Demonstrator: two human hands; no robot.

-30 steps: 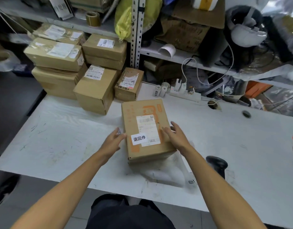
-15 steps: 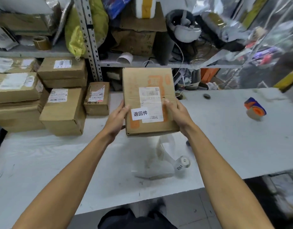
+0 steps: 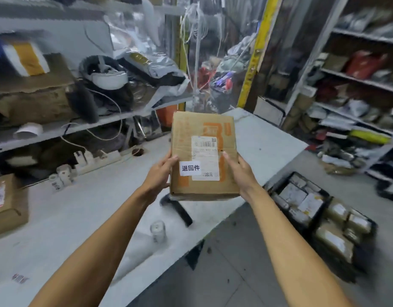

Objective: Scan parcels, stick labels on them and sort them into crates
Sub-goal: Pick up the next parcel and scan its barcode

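Observation:
A brown cardboard parcel point(image 3: 204, 129) with orange print is held in the air over the right end of the white table point(image 3: 58, 218). It carries a white shipping label and a small white sticker point(image 3: 190, 167) with black characters. My left hand point(image 3: 161, 171) grips its left side and my right hand point(image 3: 239, 171) grips its right side, thumbs on top. A black crate point(image 3: 323, 196) filled with several labelled parcels stands on the floor at the lower right.
A black handheld scanner point(image 3: 180, 209) and a small label roll point(image 3: 157, 231) lie on the table below the parcel. Another box point(image 3: 7, 202) sits at the far left. Cluttered shelves point(image 3: 357, 89) line the back and right. A power strip point(image 3: 98, 157) lies along the table's rear.
Both hands have lifted the parcel off the table and carried it to the right. The view has swung right, bringing the floor crate into sight.

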